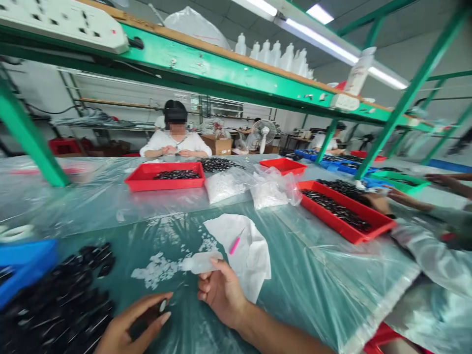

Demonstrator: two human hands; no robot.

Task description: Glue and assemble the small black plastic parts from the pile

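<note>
My right hand (225, 295) grips a translucent white squeeze bottle (201, 263), tipped on its side with the nozzle pointing left. Between the thumb and fingers of my left hand (134, 324) is a small dark piece with a pale oval face (162, 306), partly hidden by the fingers. Small white flakes (158, 271) lie scattered on the green tabletop just beyond both hands. Behind the bottle is a crumpled white cloth (256, 250), and a pink-handled pointed tool (235, 245) rests on it. A heap of glossy black pieces (55, 305) spreads to the left of my left hand.
A blue bin (33, 263) stands at the left edge. Across the table are a red tray (138, 184), bags of white pieces (223, 189) and another red tray (379, 227). A green shelf frame (221, 61) crosses above. Co-workers sit opposite; another person's hands reach in at right.
</note>
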